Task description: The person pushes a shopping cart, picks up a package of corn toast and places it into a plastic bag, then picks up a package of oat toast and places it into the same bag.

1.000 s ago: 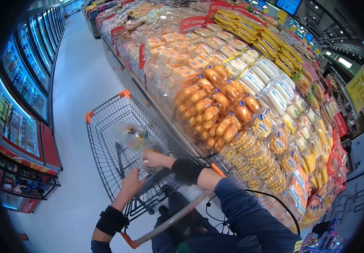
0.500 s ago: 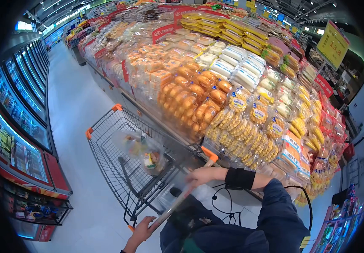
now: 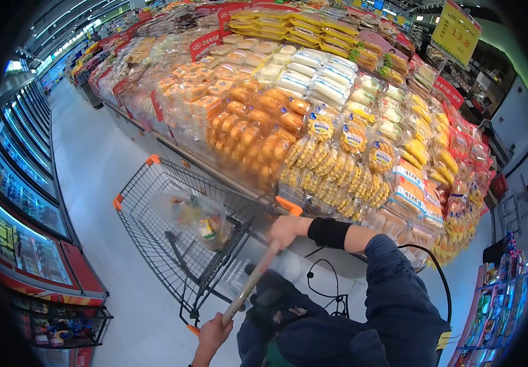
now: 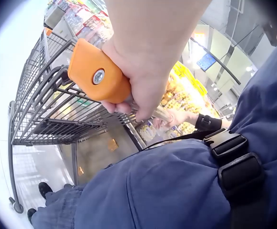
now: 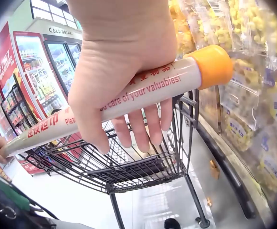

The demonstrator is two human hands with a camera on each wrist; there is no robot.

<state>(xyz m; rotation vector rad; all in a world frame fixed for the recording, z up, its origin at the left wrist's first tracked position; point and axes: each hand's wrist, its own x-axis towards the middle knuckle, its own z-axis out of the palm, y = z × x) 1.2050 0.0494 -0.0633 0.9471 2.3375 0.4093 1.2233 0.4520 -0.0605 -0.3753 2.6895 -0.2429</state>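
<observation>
My left hand point(image 3: 214, 333) grips the near end of the shopping cart's handle point(image 3: 250, 284). In the left wrist view its fingers curl under the bar beside the orange end cap point(image 4: 86, 67). Toward the other end, my right hand point(image 3: 285, 231) holds the same bar. The right wrist view shows its palm over the handle, thumb on the near side and fingers hanging down the far side, close to another orange cap point(image 5: 214, 67). Inside the wire cart point(image 3: 147, 183) lies a clear plastic bag point(image 3: 206, 214) with packaged food in it.
A long sloping display point(image 3: 325, 122) of bagged breads and snacks runs along the cart's right side. Glass-door coolers point(image 3: 25, 232) line the left. Pale aisle floor point(image 3: 92, 159) lies between them. A yellow price sign point(image 3: 456, 33) stands over the display.
Both hands were over the cart, the right at the plastic bag. They have drawn back to the handle and hold it. The bag stays in the cart. The head view has shifted.
</observation>
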